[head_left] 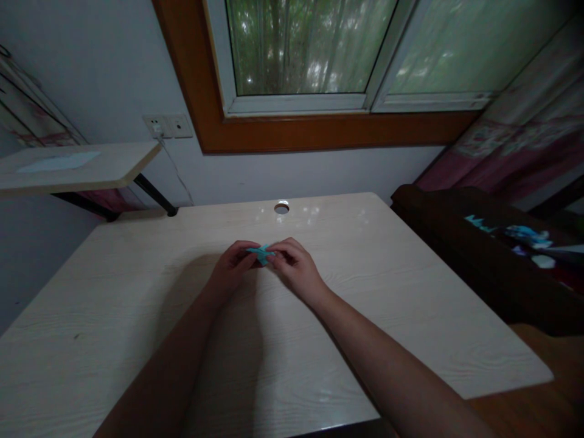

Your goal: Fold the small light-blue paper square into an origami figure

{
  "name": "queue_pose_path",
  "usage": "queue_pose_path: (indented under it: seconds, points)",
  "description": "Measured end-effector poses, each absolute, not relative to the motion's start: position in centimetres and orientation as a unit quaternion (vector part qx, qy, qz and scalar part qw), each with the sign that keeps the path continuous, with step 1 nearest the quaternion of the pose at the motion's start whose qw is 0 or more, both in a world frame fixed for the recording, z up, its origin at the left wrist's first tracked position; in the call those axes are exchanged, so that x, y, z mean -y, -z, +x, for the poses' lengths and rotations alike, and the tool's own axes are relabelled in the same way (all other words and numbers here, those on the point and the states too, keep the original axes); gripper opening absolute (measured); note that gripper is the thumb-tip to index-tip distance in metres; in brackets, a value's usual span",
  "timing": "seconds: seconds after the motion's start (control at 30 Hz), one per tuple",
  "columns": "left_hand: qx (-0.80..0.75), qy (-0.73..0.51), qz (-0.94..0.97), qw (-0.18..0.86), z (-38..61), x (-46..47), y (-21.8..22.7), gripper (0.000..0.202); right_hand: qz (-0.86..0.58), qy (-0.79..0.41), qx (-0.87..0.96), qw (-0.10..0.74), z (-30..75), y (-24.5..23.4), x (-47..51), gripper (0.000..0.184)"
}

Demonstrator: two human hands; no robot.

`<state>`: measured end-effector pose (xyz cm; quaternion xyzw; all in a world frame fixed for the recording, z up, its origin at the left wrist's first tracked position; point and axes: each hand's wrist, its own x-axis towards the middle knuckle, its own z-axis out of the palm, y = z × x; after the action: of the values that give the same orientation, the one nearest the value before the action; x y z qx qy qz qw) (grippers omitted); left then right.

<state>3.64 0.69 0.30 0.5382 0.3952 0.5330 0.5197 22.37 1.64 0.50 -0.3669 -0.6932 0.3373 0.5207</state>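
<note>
A small piece of folded turquoise paper (263, 254) is held between both hands above the desk. My left hand (235, 263) pinches its left side between thumb and fingers. On the right side, my right hand (294, 261) grips it the same way, thumb toward me. Thin points of the paper stick out near the fingertips, while its lower part hangs between the hands. The fingers cover some of it, so its full shape cannot be made out.
The pale wood-grain desk (365, 292) has a round cable hole (281, 208) near its back edge. A raised shelf (82, 164) with a pale sheet (61, 162) stands at left. Dark furniture (447, 243) at right bears turquoise and white bits (529, 236). A window (314, 55) is behind.
</note>
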Motion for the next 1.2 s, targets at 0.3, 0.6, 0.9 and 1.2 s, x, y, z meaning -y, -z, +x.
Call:
queue_pose_path:
  seconds: [0.3, 0.6, 0.9, 1.2]
  points:
    - [-0.382, -0.533, 0.535, 0.532, 3.7, -0.6, -0.7, 0.027, -0.363, -0.345, 0.694, 0.517, 22.5, -1.1, -1.4, 0.008]
    - [-0.373, -0.528, 0.567, 0.510, 3.9, -0.6, -0.3, 0.022, -0.406, -0.380, 0.656, 0.511, 22.3, 0.0, -1.5, 0.009]
    - [-0.381, -0.540, 0.570, 0.488, 3.9, -0.4, -0.7, 0.020, -0.385, -0.442, 0.611, 0.533, 22.1, 0.4, -1.7, 0.027]
    - [-0.369, -0.558, 0.630, 0.395, 3.8, -0.4, 0.3, 0.019, -0.371, -0.451, 0.627, 0.515, 21.8, 0.6, -1.5, 0.026]
